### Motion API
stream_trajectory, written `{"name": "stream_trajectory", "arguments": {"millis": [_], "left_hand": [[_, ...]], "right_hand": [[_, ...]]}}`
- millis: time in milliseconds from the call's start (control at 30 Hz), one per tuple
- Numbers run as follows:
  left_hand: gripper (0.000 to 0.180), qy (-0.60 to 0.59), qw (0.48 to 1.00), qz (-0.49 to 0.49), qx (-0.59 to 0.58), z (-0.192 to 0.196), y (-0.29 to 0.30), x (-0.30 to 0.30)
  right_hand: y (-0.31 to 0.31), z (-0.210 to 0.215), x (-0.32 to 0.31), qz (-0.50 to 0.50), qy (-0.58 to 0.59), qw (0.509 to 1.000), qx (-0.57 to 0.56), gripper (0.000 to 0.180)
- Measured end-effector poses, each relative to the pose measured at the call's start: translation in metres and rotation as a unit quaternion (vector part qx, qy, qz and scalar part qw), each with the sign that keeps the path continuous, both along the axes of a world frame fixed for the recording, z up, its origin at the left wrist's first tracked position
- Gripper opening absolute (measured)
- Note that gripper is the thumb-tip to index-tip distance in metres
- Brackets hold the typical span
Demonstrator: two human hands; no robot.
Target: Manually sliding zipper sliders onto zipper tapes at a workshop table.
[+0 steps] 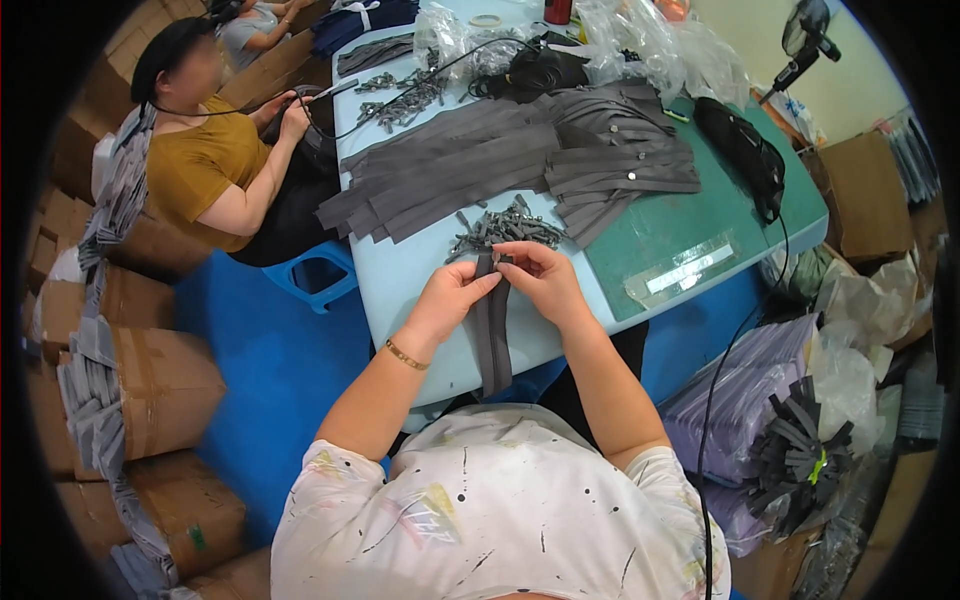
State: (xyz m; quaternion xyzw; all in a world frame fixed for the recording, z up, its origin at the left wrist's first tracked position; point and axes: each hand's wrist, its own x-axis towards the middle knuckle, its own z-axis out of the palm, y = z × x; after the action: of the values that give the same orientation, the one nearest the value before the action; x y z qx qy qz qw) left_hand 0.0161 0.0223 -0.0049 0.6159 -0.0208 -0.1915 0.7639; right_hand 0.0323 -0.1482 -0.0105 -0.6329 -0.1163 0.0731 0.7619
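Both my hands meet at the upper end of a dark grey zipper [494, 345], whose long tape hangs toward me over the near table edge. My left hand [447, 297] pinches the tape's left side. With thumb and forefinger, my right hand [545, 283] grips a small metal part, apparently a zipper slider, at that end; the fingers partly hide it. Just beyond my fingertips lies a pile of zipper sliders [508, 228] with dark pulls. Behind it, many grey zipper tapes [450, 160] are spread in overlapping layers across the table.
The pale blue table [395, 285] carries a green mat [640, 240] with a black pouch [740, 150] on it. Clear plastic bags [690, 50] lie at the far end. A co-worker [205, 160] sits at the left on a blue stool [312, 275]. Cardboard boxes [165, 385] line the left.
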Motion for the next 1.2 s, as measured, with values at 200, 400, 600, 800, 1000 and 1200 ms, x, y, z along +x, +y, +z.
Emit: {"name": "stream_trajectory", "arguments": {"millis": [200, 400, 600, 800, 1000, 1200], "left_hand": [[0.017, 0.01, 1.0, 0.009, -0.021, 0.003, -0.006, -0.003], [0.018, -0.004, 1.0, -0.001, -0.009, 0.0, -0.005, -0.004], [0.018, -0.003, 1.0, 0.015, -0.005, 0.002, -0.007, -0.008], [0.02, -0.026, 0.999, -0.001, 0.033, -0.005, -0.005, -0.007], [0.021, -0.1, 0.99, 0.004, 0.099, -0.004, -0.01, -0.007], [0.018, -0.178, 0.964, -0.002, 0.196, -0.006, -0.009, -0.007]], "right_hand": [[-0.002, -0.002, -0.001, -0.013, -0.031, 0.999, -0.016, 0.023], [-0.004, -0.008, -0.002, -0.036, -0.092, 0.991, -0.093, 0.02], [-0.003, -0.008, -0.003, -0.039, -0.076, 0.992, -0.098, 0.019], [-0.003, -0.013, -0.001, -0.044, -0.093, 0.992, -0.077, 0.015], [-0.006, 0.009, -0.003, -0.036, -0.033, 0.991, -0.124, 0.011], [-0.009, 0.01, -0.006, -0.048, -0.107, 0.967, -0.228, 0.01]]}}
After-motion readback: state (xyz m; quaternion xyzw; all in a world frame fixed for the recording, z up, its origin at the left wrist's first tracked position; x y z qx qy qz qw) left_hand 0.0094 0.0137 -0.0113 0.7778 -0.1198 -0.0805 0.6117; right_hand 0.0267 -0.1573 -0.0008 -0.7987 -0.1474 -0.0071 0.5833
